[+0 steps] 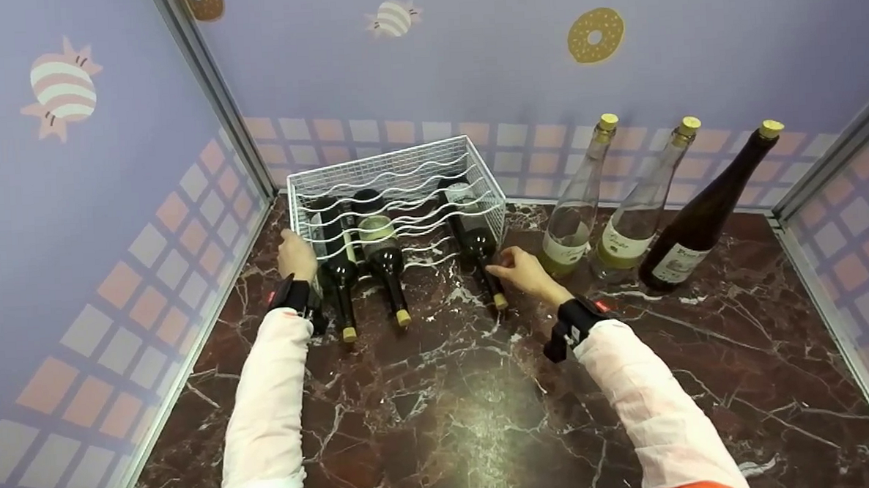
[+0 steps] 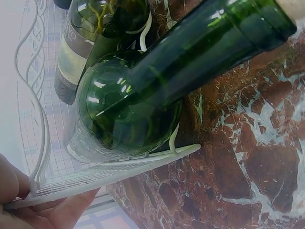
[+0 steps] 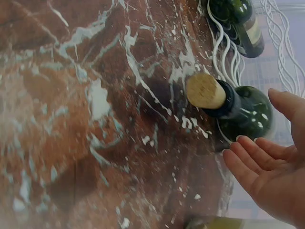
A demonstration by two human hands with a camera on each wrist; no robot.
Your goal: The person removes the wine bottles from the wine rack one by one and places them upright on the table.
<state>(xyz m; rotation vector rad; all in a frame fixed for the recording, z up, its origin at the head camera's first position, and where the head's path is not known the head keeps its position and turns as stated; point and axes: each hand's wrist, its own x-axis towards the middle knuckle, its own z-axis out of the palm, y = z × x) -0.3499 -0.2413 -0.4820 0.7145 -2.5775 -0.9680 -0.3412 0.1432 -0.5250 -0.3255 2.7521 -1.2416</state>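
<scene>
A white wire wine rack (image 1: 402, 163) stands near the back left corner, with wavy bars across it. Three dark green wine bottles lie in it, corked necks toward me: a left bottle (image 1: 342, 274), a middle bottle (image 1: 386, 261) and a right bottle (image 1: 472, 236). My left hand (image 1: 297, 257) grips the rack's left side; in the left wrist view, thumb and fingers (image 2: 71, 205) are on either side of the rim. Beside the right bottle's neck is my right hand (image 1: 527, 273), its fingers loosely extended. The right wrist view shows the hand (image 3: 271, 167) not gripping that bottle (image 3: 250, 114).
Right of the rack stand a clear bottle (image 1: 568, 231), a second clear bottle (image 1: 628, 235) and a dark brown bottle (image 1: 687, 240), all corked. The dark marbled tabletop (image 1: 427, 406) meets patterned walls (image 1: 470, 59) at the back and sides.
</scene>
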